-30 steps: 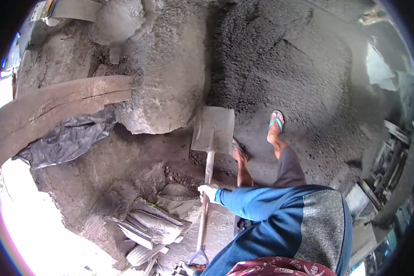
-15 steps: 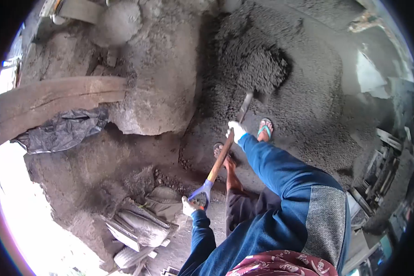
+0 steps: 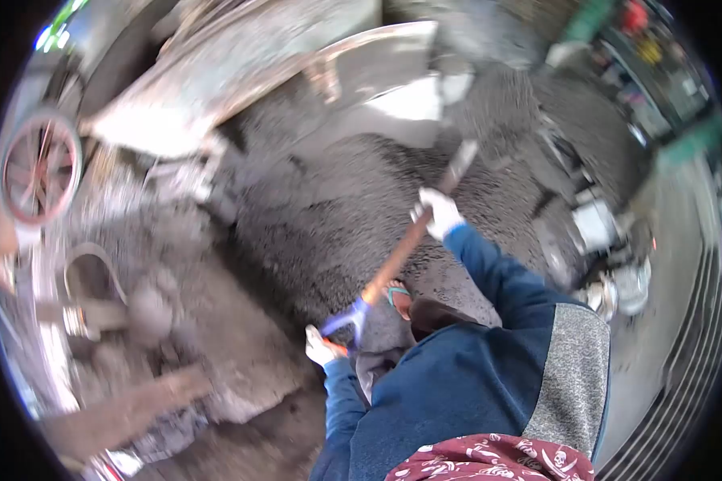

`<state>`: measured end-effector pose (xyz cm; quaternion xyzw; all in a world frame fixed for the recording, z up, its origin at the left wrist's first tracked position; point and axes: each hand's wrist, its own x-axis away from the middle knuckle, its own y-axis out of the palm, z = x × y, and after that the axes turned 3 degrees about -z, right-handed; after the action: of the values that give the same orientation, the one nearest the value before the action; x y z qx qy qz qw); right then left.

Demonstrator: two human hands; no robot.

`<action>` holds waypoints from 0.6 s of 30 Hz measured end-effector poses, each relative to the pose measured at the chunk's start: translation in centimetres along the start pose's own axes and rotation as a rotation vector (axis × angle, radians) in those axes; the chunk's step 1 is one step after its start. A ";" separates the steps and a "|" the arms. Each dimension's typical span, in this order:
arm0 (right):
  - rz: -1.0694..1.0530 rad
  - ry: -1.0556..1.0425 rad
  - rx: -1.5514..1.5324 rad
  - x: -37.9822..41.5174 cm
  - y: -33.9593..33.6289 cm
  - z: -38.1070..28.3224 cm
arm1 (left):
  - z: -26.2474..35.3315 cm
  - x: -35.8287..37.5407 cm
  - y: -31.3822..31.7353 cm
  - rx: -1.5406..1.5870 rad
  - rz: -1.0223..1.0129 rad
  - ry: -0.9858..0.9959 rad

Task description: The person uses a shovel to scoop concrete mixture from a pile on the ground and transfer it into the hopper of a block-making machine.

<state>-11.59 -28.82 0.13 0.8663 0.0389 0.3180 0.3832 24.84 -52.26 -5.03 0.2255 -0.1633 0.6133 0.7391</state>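
Note:
A shovel (image 3: pixel 403 250) with a wooden shaft and a blue-purple D-shaped handle slants across the view. My left hand (image 3: pixel 321 348), in a white glove, is closed round the grip at the handle's end. Farther up, my right hand (image 3: pixel 439 215), also gloved in white, wraps the shaft near its metal socket. The shovel's blade is hidden under a blurred heap of dark grey gravelly mix (image 3: pixel 496 116). More of the loose grey mix (image 3: pixel 329 208) covers the ground beyond my feet.
A spoked wheel (image 3: pixel 42 167) stands at far left. Large pale boards (image 3: pixel 241 72) lean across the back. A wooden beam (image 3: pixel 128 413) lies at lower left. Several boxes and bits of clutter (image 3: pixel 598 224) stand on the right, near a ridged metal sheet (image 3: pixel 690 353).
My body and view have turned to the right. The loaded shovel has swung right with both hands on it, away from the spot where it was over the mix.

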 end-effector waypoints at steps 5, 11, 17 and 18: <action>-0.315 -0.526 -0.203 -1.8 10.1 -23.1 | 15.9 2.0 23.6 -0.100 -0.606 0.663; -0.422 -0.740 -0.200 6.1 4.9 -37.7 | 24.0 20.2 36.7 -0.145 -1.262 1.877; 0.167 -0.764 0.179 11.6 -5.9 -30.9 | 10.5 18.5 31.4 -1.192 -1.786 1.585; 0.068 -0.754 0.257 12.2 -7.8 -29.4 | 8.4 16.5 30.0 -1.082 -1.863 1.495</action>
<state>-17.61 -0.78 15.91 0.9640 -0.0937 -0.0173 0.2482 -1.05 -38.61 14.58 -0.4625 0.2757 -0.2911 0.7907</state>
